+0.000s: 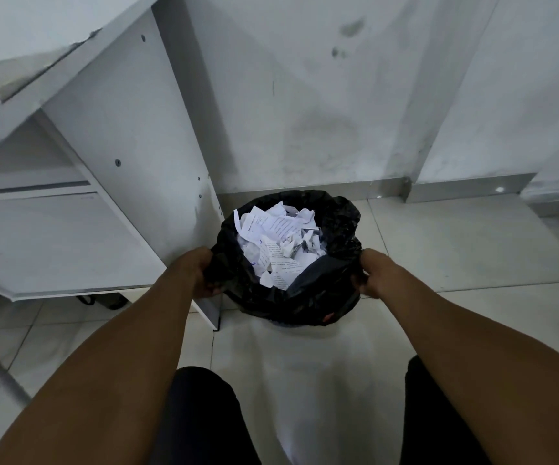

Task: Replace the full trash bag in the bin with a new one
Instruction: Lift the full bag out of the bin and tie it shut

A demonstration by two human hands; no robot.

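Gripping black trash bag (318, 297) rim: left hand (204, 273), right hand (373, 273) opposite.

left hand (204, 273) and right hand (373, 275) clenched, both arms outstretched.

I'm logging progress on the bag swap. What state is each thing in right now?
Black plastic trash bag: open at the top, full, edges gripped on both sides.
Crumpled white printed paper scraps: heaped inside the bag.
Left hand: closed on the bag's left edge.
Right hand: closed on the bag's right edge.
White desk cabinet: closed, beside the bag.
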